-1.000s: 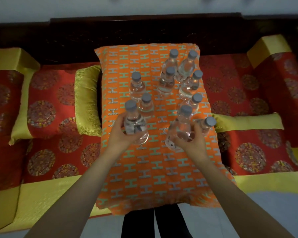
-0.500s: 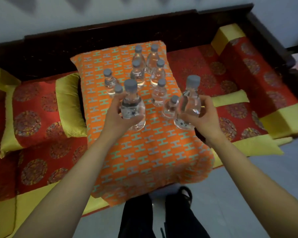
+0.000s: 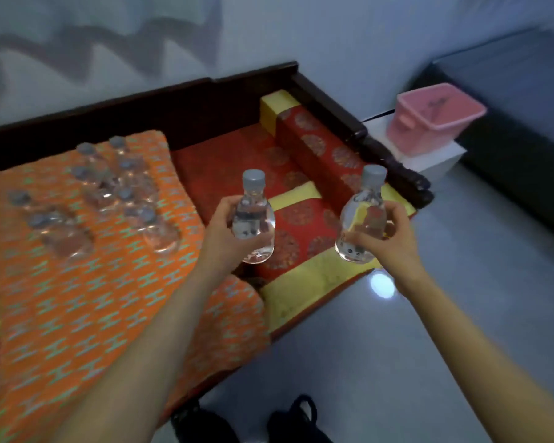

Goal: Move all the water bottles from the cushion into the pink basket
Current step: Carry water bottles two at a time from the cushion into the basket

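Note:
My left hand (image 3: 223, 231) grips one clear water bottle (image 3: 254, 219) with a grey cap, held upright over the red seat. A second such bottle (image 3: 363, 215) is gripped upright in my right hand (image 3: 387, 238), above the seat's yellow front edge. Several more bottles (image 3: 122, 199) stand blurred on the orange patterned cushion (image 3: 77, 298) at the left. The pink basket (image 3: 429, 118) sits at the upper right on a white stand (image 3: 435, 159), beyond the sofa's arm and well apart from both hands.
A dark wooden sofa frame (image 3: 349, 113) with a red and yellow armrest cushion (image 3: 317, 145) lies between my hands and the basket. Grey floor (image 3: 429, 330) spreads to the right. A dark piece of furniture (image 3: 525, 97) stands behind the basket. My dark shoes (image 3: 253, 423) show below.
Both hands lifted their bottles off the orange cushion and carried them right. My view swung right, bringing the pink basket into sight.

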